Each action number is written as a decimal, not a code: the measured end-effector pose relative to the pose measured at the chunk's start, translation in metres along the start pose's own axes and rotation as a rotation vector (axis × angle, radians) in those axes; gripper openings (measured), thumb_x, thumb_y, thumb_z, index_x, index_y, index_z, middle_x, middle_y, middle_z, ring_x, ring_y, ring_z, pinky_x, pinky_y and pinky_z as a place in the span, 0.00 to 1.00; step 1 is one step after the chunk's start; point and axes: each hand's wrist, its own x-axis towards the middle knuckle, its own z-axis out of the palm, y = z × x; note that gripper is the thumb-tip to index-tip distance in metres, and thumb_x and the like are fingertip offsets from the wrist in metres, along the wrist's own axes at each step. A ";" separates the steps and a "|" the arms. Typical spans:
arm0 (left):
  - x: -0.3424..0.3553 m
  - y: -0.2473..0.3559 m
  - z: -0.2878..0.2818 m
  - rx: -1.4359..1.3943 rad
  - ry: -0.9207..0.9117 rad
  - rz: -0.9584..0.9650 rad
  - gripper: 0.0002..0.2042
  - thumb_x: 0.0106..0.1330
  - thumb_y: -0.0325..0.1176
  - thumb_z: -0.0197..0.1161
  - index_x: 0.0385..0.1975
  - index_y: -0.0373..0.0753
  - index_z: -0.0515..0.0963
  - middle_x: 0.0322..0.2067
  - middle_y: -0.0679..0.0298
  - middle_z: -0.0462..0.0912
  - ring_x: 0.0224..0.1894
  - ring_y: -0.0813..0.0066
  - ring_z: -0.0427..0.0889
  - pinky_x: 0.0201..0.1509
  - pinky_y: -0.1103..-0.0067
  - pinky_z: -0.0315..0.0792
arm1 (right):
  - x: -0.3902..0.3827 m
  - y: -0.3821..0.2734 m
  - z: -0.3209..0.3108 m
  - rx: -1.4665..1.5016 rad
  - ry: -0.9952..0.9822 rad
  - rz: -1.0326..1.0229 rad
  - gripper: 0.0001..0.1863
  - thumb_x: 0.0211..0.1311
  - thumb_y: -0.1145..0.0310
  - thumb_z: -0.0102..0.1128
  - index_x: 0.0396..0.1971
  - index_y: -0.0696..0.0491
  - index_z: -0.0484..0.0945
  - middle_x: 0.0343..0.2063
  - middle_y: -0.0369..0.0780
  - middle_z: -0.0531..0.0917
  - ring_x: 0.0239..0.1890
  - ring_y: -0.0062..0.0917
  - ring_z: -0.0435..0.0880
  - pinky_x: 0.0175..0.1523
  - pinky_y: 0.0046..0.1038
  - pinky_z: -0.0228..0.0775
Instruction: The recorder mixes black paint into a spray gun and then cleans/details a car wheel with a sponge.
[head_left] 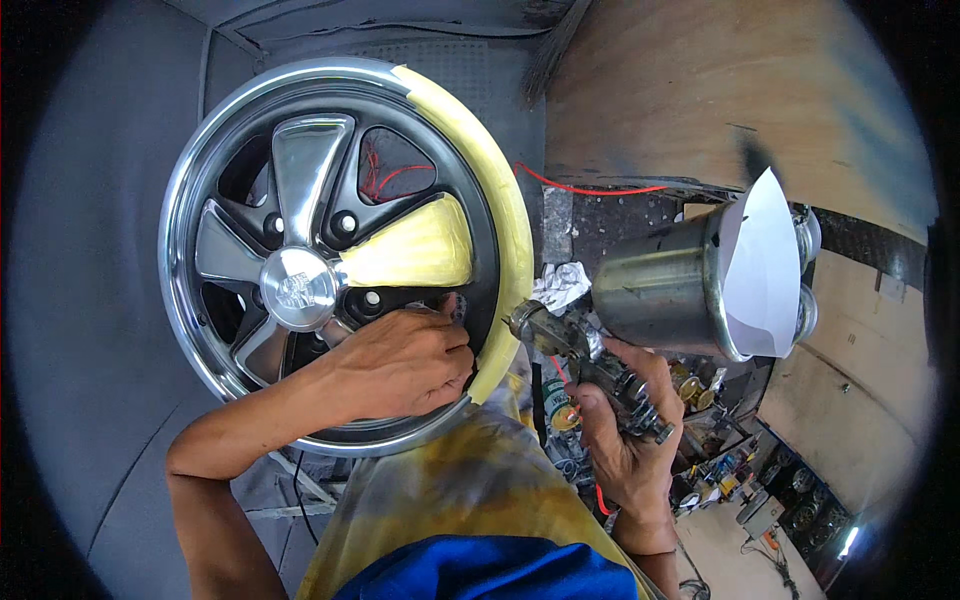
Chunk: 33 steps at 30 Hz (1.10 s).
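Note:
A car wheel point(237, 140) with silver spokes, a polished rim and black recesses stands upright in front of me. Yellow masking tape point(515, 210) runs along the right side of its rim, and more yellow tape covers one spoke point(415, 245). My left hand point(415, 360) rests against the wheel's lower right, fingers curled in; whatever they hold is hidden. In my right hand point(635, 430) is a spray gun point(575, 340), its nozzle end close to the taped rim. The gun's metal cup point(655, 280) tilts up to the right with a white paper collar point(765, 270) around it.
A red hose point(590, 188) passes behind the wheel. Crumpled foil or paper point(562, 287) lies beyond the gun. Cluttered tools and cans point(725, 475) sit at the lower right. A wooden panel point(700, 90) stands at the back right, a grey wall point(110, 250) at the left.

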 end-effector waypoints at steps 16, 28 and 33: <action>0.000 -0.003 0.002 0.003 -0.001 0.028 0.11 0.68 0.34 0.66 0.32 0.31 0.82 0.34 0.53 0.83 0.43 0.52 0.84 0.53 0.62 0.80 | -0.003 -0.001 -0.002 -0.047 -0.032 0.009 0.22 0.65 0.74 0.76 0.57 0.60 0.82 0.45 0.48 0.87 0.46 0.34 0.88 0.53 0.31 0.78; 0.003 0.003 0.001 0.004 0.065 0.017 0.09 0.62 0.33 0.67 0.26 0.32 0.81 0.29 0.53 0.81 0.37 0.51 0.86 0.56 0.62 0.80 | -0.003 0.001 -0.002 -0.044 -0.046 -0.020 0.22 0.66 0.72 0.76 0.58 0.61 0.82 0.45 0.49 0.87 0.45 0.35 0.89 0.53 0.32 0.78; 0.002 0.001 -0.002 0.009 -0.018 0.009 0.09 0.65 0.34 0.67 0.33 0.32 0.83 0.34 0.53 0.82 0.42 0.52 0.85 0.50 0.61 0.81 | -0.003 0.004 0.001 -0.008 -0.059 0.002 0.22 0.66 0.72 0.75 0.58 0.61 0.81 0.47 0.50 0.87 0.47 0.36 0.89 0.54 0.32 0.78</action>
